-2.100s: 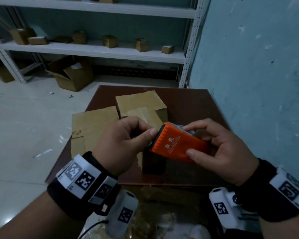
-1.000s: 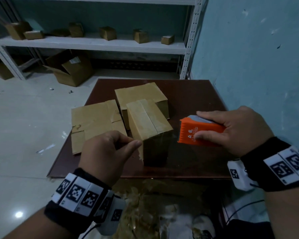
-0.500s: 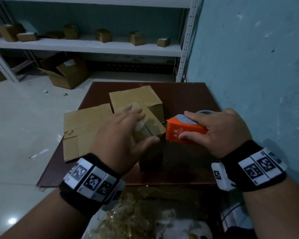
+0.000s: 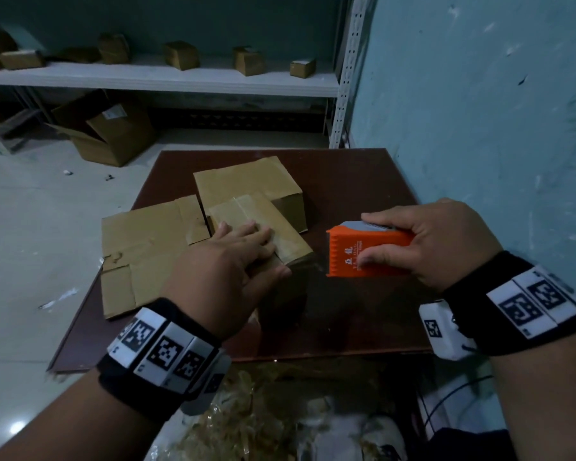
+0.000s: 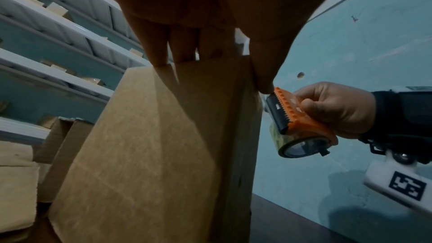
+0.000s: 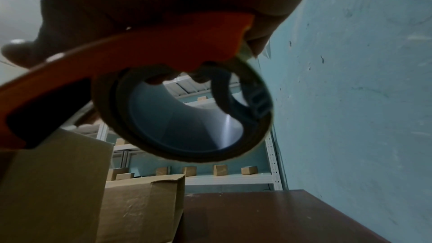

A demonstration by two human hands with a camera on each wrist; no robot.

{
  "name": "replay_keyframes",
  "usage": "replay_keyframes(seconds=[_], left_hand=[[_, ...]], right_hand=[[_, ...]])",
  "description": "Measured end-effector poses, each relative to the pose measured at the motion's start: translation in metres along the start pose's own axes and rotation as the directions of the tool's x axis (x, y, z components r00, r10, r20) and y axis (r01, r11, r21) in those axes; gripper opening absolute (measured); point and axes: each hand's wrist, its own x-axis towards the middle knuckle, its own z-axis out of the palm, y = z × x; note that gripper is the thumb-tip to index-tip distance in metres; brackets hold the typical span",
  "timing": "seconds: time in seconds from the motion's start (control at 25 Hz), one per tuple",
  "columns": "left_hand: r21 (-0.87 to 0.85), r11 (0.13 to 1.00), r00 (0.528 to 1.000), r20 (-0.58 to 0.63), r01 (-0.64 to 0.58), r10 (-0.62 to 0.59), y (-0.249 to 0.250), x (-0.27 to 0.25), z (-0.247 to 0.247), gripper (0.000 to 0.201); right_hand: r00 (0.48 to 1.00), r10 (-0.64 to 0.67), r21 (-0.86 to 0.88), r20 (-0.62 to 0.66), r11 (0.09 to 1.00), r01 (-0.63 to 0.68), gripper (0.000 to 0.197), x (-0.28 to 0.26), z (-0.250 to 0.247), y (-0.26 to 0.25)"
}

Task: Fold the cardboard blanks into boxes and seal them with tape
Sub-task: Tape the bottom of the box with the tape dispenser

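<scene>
A tall folded cardboard box (image 4: 291, 244) stands near the front of the dark brown table (image 4: 356, 181). My left hand (image 4: 233, 257) lies on its taped top with straight fingers, the thumb down the box's near side. In the left wrist view the fingers (image 5: 182, 47) reach over the box (image 5: 145, 154). My right hand (image 4: 439, 244) grips an orange tape dispenser (image 4: 356, 257) just right of the box, toothed edge towards it. The tape roll (image 6: 182, 114) hangs under the orange body (image 6: 117, 49). A second box (image 4: 246, 184) stands behind, and a flat blank (image 4: 147, 247) lies left.
A blue wall (image 4: 479, 111) runs close along the table's right side. White shelves (image 4: 180, 81) at the back hold several small boxes, with an open carton (image 4: 107, 131) on the floor below. Crumpled tape scraps (image 4: 246, 417) lie in front of the table.
Both hands were on the dispenser; my left hand let go and came down flat on the box top. My right hand carried the dispenser to the right of the box.
</scene>
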Motion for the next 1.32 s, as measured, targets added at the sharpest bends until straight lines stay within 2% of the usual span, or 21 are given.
replay_keyframes(seconds=[0.16,0.36,0.48,0.56,0.6,0.64,0.72,0.8,0.88,1.0,1.16,1.2,1.24,1.28,1.32], left_hand=[[-0.002,1.000,1.000,0.002,0.001,-0.001,0.002,0.001,-0.002,0.045],[0.012,1.000,1.000,0.000,0.003,-0.003,0.002,0.000,-0.002,0.048],[0.021,1.000,1.000,0.001,0.004,-0.004,0.002,0.001,-0.001,0.049],[0.035,0.999,1.000,0.008,0.022,-0.022,0.002,0.002,-0.001,0.048],[0.036,0.999,1.000,0.005,0.029,-0.029,0.002,0.001,-0.002,0.047],[0.031,0.999,1.000,0.002,0.031,-0.031,0.002,-0.001,-0.003,0.046],[0.006,1.000,1.000,-0.002,0.027,-0.027,0.001,-0.009,-0.005,0.044],[-0.006,1.000,0.999,-0.007,0.031,-0.031,-0.003,-0.009,-0.006,0.045],[-0.007,1.000,1.000,0.002,0.014,-0.014,-0.002,-0.006,-0.006,0.049],[-0.032,0.999,1.000,0.009,-0.012,0.012,-0.002,-0.003,-0.006,0.048],[-0.097,0.995,1.000,-0.008,0.009,-0.010,-0.007,-0.001,-0.005,0.035],[-0.104,0.995,1.000,-0.016,0.011,-0.012,-0.007,-0.001,-0.004,0.034],[-0.106,0.994,1.000,-0.024,0.007,-0.009,-0.007,-0.002,-0.003,0.034],[-0.104,0.995,1.000,-0.029,0.002,-0.005,-0.007,-0.002,-0.002,0.034],[-0.100,0.995,0.999,-0.034,-0.001,-0.003,-0.008,-0.002,-0.002,0.035]], right_hand=[[0.999,0.048,-0.056,0.025,0.997,-0.046,0.085,0.003,-0.002,-0.006],[1.000,0.020,-0.092,0.024,0.996,-0.018,0.085,0.009,-0.011,-0.006],[0.991,0.049,-0.117,0.121,0.993,-0.035,0.093,0.017,-0.011,-0.017],[0.980,0.060,-0.258,0.189,0.966,-0.009,0.088,0.033,-0.002,-0.019],[0.974,0.061,-0.394,0.219,0.918,0.031,0.077,0.046,-0.001,-0.014],[0.964,0.105,-0.512,0.242,0.858,0.035,0.065,0.056,-0.006,-0.009],[0.943,0.232,-0.605,0.237,0.795,-0.043,0.060,0.064,-0.021,0.008],[0.961,0.225,-0.457,0.159,0.880,-0.131,0.070,0.066,-0.027,0.019],[0.979,0.155,-0.326,0.133,0.940,-0.105,0.069,0.062,-0.012,0.012],[0.965,0.141,-0.398,0.220,0.917,-0.044,0.051,0.052,0.040,0.001],[0.913,0.291,-0.440,0.287,0.886,-0.145,0.049,0.033,0.079,0.003],[0.914,0.319,-0.443,0.253,0.878,-0.183,0.049,0.029,0.080,0.001],[0.937,0.305,-0.404,0.170,0.889,-0.217,0.047,0.025,0.079,-0.001],[0.960,0.274,-0.278,0.050,0.927,-0.250,0.044,0.020,0.076,-0.007],[0.965,0.249,-0.040,-0.082,0.967,-0.253,0.040,0.014,0.073,-0.015]])
